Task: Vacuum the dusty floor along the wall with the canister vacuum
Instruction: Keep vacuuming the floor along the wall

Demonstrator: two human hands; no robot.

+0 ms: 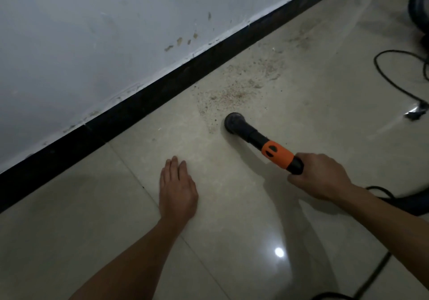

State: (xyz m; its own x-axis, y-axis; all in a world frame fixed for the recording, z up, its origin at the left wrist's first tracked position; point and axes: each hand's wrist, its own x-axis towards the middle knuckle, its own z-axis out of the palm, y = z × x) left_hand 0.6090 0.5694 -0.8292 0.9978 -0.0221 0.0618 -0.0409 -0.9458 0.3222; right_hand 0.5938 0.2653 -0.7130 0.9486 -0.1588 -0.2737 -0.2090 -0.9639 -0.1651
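My right hand (321,175) grips the rear end of a black vacuum nozzle (249,134) with an orange collar (277,154). Its round mouth (233,122) rests on the beige tile floor, just at the near edge of a patch of brown dust and grit (239,86). That patch spreads up and right along the black skirting (148,98) of the white wall. My left hand (177,188) lies flat on the tiles with its fingers together, left of the nozzle and holding nothing. The hose (399,200) runs off behind my right wrist.
A black power cable (392,79) loops across the floor at the right, ending in a plug (416,111). Part of the dark vacuum body (420,0) shows at the top right corner. Another cable (369,279) runs along the bottom right.
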